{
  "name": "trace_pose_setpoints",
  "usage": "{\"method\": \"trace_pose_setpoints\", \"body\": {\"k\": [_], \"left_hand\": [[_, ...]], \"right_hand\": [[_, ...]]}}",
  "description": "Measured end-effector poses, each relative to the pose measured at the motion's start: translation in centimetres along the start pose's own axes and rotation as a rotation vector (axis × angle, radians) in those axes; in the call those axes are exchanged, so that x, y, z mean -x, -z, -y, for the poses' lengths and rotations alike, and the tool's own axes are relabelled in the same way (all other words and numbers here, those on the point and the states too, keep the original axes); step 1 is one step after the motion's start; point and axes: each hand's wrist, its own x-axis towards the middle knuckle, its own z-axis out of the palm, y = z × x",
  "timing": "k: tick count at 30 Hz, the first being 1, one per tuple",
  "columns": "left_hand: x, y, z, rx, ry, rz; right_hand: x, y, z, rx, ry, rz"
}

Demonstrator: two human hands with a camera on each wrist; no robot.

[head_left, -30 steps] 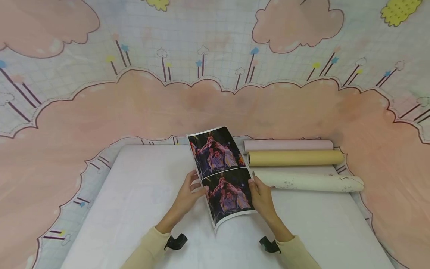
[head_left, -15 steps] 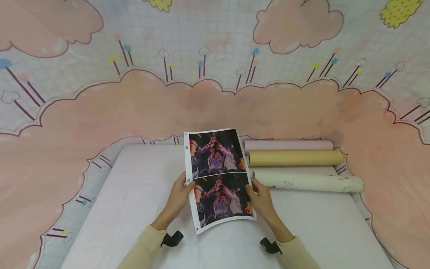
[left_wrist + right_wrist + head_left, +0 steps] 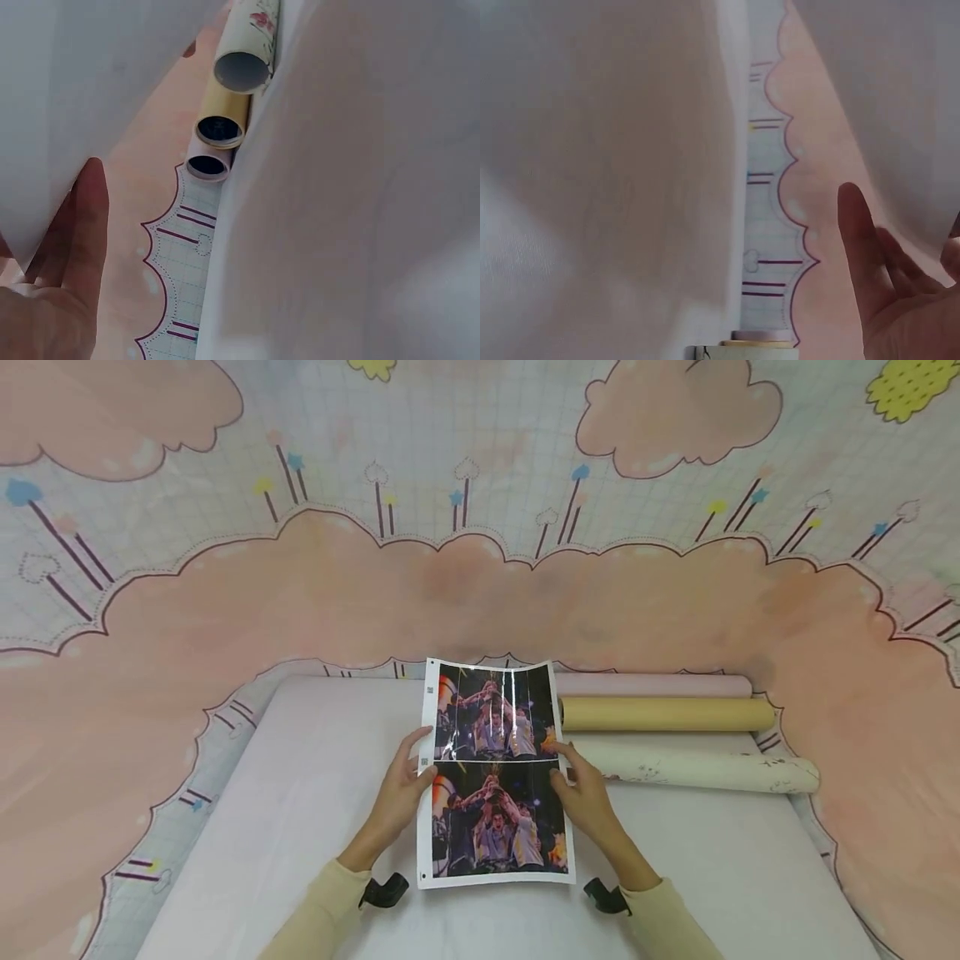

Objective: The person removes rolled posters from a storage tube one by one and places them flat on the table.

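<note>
First inspector: Where is your sheet (image 3: 497, 762), and how do your hands stand?

Second inspector: You hold it raised over the table (image 3: 315, 768), printed side towards you. Your left hand (image 3: 397, 789) pinches the left edge, thumb in front, fingers reaching behind. Your right hand (image 3: 588, 793) pinches the right edge, thumb in front. Neither is free; how firmly you press cannot be told.

First inspector: Condition of the sheet?

Second inspector: It bows slightly. Streaks of glare cross the upper photo (image 3: 491, 714); the lower photo (image 3: 498, 818) shows none so plainly.

First inspector: Which step do you have in hand?

Second inspector: In my judgement, holding the sheet squared up for viewing.

First inspector: And your next move?

Second inspector: Judging by the bow, any move calls for both your hands travelling together, with light, even tension. Mind your right side: the pink roll (image 3: 660, 685), yellow roll (image 3: 667, 714) and floral roll (image 3: 705, 768) lie there, beyond your right hand.
</note>
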Motion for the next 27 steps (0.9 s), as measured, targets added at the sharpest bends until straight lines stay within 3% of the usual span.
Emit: {"method": "trace_pose_setpoints", "body": {"k": [3, 8, 12, 19, 27], "left_hand": [[0.1, -0.1, 0.1, -0.011, 0.018, 0.004], [0.0, -0.2, 0.1, 0.006, 0.004, 0.027], [-0.1, -0.1, 0.3, 0.078, 0.019, 0.070], [-0.2, 0.1, 0.0, 0.275, 0.090, 0.139], [-0.5, 0.1, -0.1, 0.333, 0.115, 0.183]], "right_hand": [[0.0, 0.3, 0.0, -0.029, -0.021, 0.014], [0.0, 1.0, -0.1, -0.211, -0.090, 0.063], [0.0, 1.6, 0.1, -0.359, -0.163, 0.093], [0.0, 2.1, 0.4, -0.445, -0.192, 0.094], [-0.1, 2.6, 0.6, -0.644, -0.317, 0.116]]}}
